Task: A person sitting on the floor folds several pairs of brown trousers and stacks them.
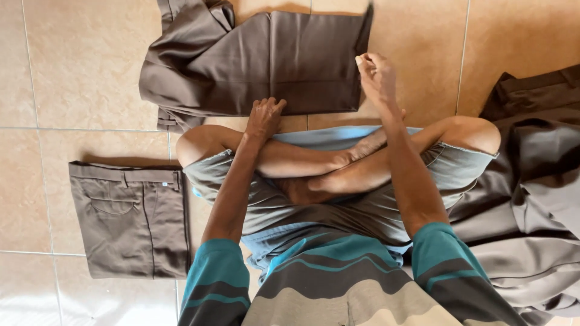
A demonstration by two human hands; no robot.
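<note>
Hands on brown trousers being folded on a tiled floor

Fingers of the left hand [264, 118] lie flat and together, pressing down on the near edge of the partly folded brown trousers [260, 63], which are spread on the floor straight ahead of the crossed legs. The right hand [377, 75] is raised at the trousers' right edge, near the upper right corner; its fingers are curled and pinched together, though whether they actually grip the cloth cannot be told from this view. The two hands are well apart, one at the near middle of the garment and one at its right side.

The person sits cross-legged in grey shorts [284, 208] and a striped shirt with teal sleeves [338, 284]. To the left, a second pair of brown trousers [130, 220] lies neatly folded, waistband and back pocket showing. To the right, touching the right knee, a loose pile of brown garments [531, 205] sits unfolded. All of it rests on the beige tiled floor [78, 72].
</note>
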